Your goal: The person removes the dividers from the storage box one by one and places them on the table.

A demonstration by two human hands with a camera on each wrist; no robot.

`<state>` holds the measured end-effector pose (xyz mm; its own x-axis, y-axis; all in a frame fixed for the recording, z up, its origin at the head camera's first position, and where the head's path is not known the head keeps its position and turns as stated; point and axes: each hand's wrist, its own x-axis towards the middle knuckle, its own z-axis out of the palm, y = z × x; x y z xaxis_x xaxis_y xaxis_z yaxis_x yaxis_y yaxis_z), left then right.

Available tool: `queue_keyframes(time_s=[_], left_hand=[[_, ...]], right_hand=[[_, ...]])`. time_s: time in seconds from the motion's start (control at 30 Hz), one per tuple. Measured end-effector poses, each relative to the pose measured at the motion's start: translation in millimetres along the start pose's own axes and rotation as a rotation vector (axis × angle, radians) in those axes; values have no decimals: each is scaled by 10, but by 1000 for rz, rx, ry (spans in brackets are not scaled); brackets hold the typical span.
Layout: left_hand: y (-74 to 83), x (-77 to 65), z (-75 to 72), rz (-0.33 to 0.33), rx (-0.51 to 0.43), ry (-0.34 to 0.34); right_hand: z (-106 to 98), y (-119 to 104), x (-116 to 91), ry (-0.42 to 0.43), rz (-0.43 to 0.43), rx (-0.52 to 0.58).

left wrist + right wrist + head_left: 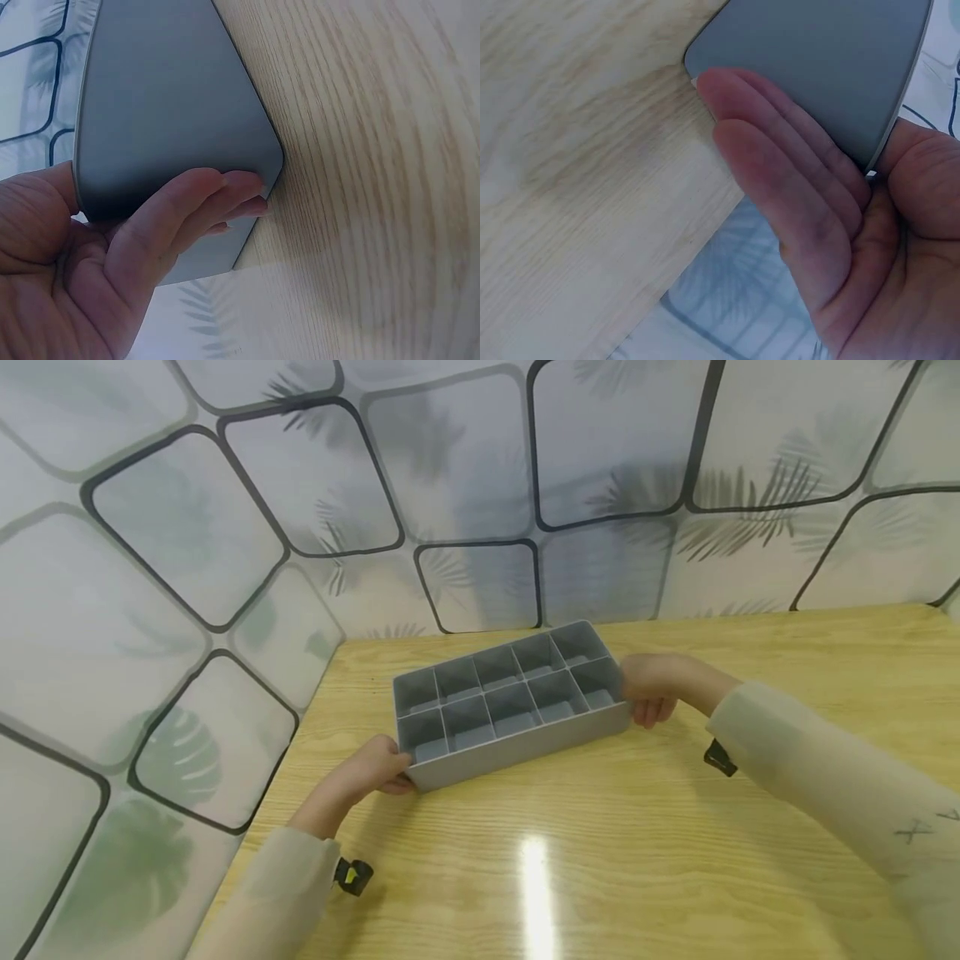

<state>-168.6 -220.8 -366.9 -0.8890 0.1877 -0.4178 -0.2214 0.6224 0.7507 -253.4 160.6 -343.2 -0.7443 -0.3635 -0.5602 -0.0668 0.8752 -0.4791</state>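
A grey compartment organizer box (517, 750) sits at an angle near the back of the wooden table, its right end farther back. Two rows of open compartments face up, and I see nothing in them. At its left end, my left hand (372, 767) grips the wall by the near corner, thumb at the rim and fingers along the outside. My right hand (651, 685) holds the opposite end the same way. Both wrist views show fingers (176, 214) against the smooth outer wall. Whether the box's base fully touches the table, I cannot tell.
The wooden table (600, 852) spreads out in front of the box and to its right. Behind and at the left, patterned wall covering (480, 585) borders the table. Small black devices hang under both wrists, one below the left sleeve (354, 876).
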Motion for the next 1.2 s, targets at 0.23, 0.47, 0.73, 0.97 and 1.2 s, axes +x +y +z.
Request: queue_keyframes(time_s=[0.23, 0.47, 0.73, 0.97, 1.2], left_hand=[[36, 30, 69, 8, 37, -11], [54, 28, 105, 10, 56, -28], [80, 63, 114, 19, 67, -51], [91, 99, 114, 42, 86, -76], [116, 81, 126, 75, 96, -107]], right_hand=[[103, 129, -184, 26, -35, 56], [216, 174, -335, 40, -44, 95], [285, 206, -476, 70, -30, 82], [391, 249, -599, 96, -32, 51], [460, 308, -694, 108, -48, 45]])
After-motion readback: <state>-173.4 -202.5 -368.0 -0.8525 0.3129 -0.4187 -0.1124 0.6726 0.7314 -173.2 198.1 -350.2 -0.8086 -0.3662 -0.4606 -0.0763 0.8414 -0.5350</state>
